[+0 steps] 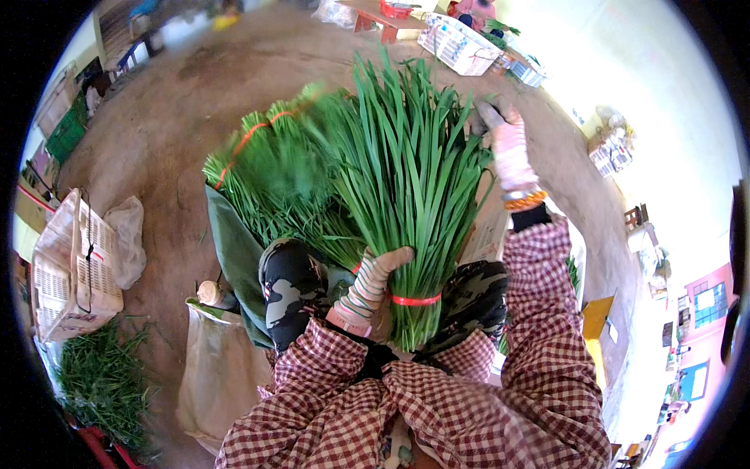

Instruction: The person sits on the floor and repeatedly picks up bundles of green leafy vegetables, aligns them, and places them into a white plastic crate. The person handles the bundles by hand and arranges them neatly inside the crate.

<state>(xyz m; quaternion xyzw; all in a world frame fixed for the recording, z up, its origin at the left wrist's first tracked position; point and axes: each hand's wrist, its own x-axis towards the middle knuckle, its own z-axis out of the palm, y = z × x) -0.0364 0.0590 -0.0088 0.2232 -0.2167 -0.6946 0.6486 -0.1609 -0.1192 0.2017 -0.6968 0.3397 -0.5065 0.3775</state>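
My left hand (375,278), in a striped glove with bare-looking fingertips, grips a large bunch of long flat green leaves, likely garlic chives (416,176), above my lap. A red band (416,300) ties the bunch near its stem end, just below my fingers. My right hand (501,126), also in a striped glove, is raised at the right of the leaf tips; its fingers are blurred and partly hidden, so a hold cannot be made out. Beyond my left knee, more banded bunches (281,146) lie on a dark green cloth (231,234).
At the left stand a white plastic crate (76,269) and a heap of loose greens (102,375). A pale sack (217,375) is beside my left leg. Another white crate (460,44) is ahead, near a low wooden bench (381,13) and a seated person (476,12).
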